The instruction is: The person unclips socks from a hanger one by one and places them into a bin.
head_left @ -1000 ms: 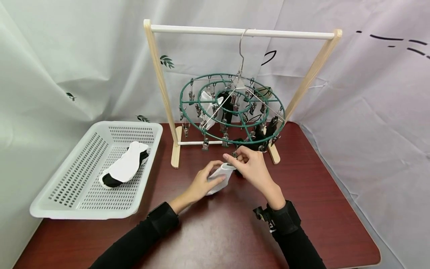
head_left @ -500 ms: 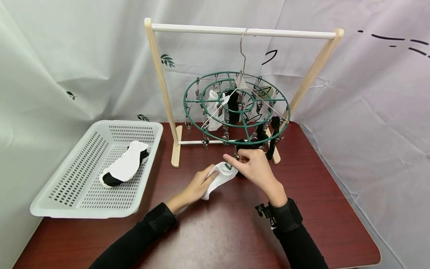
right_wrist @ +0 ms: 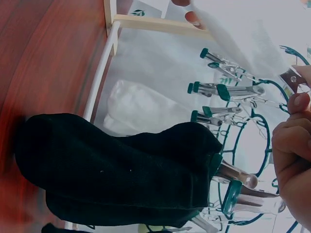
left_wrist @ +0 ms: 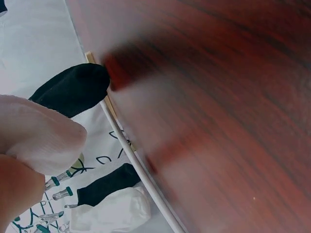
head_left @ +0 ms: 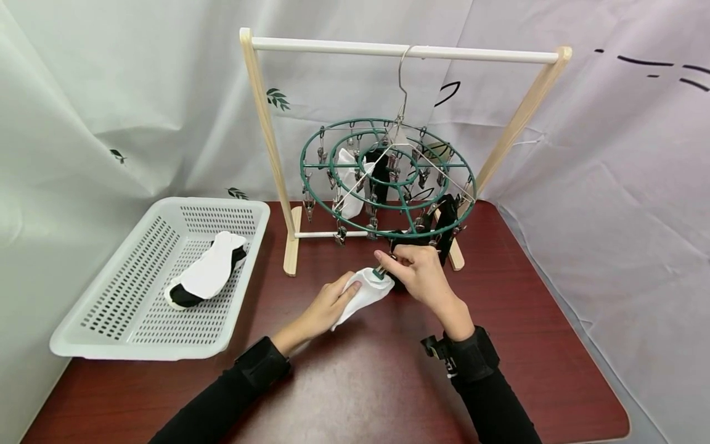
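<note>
Sock (head_left: 363, 300) meets clip (head_left: 379, 272)!
Left fingers (head_left: 341, 280) grip the white sock; right fingers (head_left: 389, 264) pinch the clip at the cuff.

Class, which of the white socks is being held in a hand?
The white sock gripped by the left hand, in front of the green hanger. The other white socks lie in the basket or hang from the hanger.

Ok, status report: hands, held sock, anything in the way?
Left hand gripping white sock. Right hand pinching metal clip at its opening. Black socks hanging near right hand.
</note>
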{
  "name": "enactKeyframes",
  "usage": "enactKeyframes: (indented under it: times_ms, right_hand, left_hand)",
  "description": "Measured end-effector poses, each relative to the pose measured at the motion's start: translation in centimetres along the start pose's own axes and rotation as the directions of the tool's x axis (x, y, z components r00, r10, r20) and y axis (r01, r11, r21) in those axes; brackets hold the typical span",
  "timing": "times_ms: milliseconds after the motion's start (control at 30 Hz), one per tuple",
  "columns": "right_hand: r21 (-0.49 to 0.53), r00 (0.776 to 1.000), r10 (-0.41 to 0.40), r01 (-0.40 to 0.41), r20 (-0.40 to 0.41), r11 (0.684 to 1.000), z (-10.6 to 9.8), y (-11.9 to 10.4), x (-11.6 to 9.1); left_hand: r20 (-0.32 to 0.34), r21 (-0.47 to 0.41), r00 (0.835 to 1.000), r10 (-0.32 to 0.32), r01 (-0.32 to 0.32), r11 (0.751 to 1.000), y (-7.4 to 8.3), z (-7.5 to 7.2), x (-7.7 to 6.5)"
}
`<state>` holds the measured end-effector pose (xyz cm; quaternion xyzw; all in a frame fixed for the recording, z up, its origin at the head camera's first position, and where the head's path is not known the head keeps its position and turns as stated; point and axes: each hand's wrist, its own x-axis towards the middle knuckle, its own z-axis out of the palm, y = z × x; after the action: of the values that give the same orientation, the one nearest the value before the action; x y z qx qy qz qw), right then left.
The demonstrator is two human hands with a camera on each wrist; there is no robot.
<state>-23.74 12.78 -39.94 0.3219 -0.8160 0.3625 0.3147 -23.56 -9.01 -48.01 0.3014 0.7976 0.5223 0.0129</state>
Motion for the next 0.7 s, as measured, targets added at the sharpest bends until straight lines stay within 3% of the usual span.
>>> enactKeyframes:
  times_ms: [200, 367, 600, 700]
  right_hand:
    - [0.017, 0.999, 0.041, -0.040, -0.028, 0.999, 0.0, 0.1, 0.0]
    - [0.010, 0.994, 0.077, -0.077, -0.079, 0.997, 0.0, 0.2, 0.1]
    - [0.051, 0.982, 0.143, -0.138, -0.124, 0.989, -0.1, 0.2, -0.1]
    - [0.062, 0.977, 0.189, -0.184, -0.095, 0.981, -0.2, 0.2, -0.3]
  left_hand:
    - [-0.039, 0.032, 0.999, 0.014, -0.013, 0.999, 0.7, -0.3, -0.4]
    - [-0.105, 0.160, 0.994, 0.007, 0.010, 0.987, 3.0, -1.0, -1.1]
    - [-0.148, 0.422, 0.987, -0.059, 0.117, 0.899, 6.9, -4.2, -2.2]
    - [-0.148, 0.457, 0.986, -0.077, 0.137, 0.879, 7.8, -6.7, -2.4]
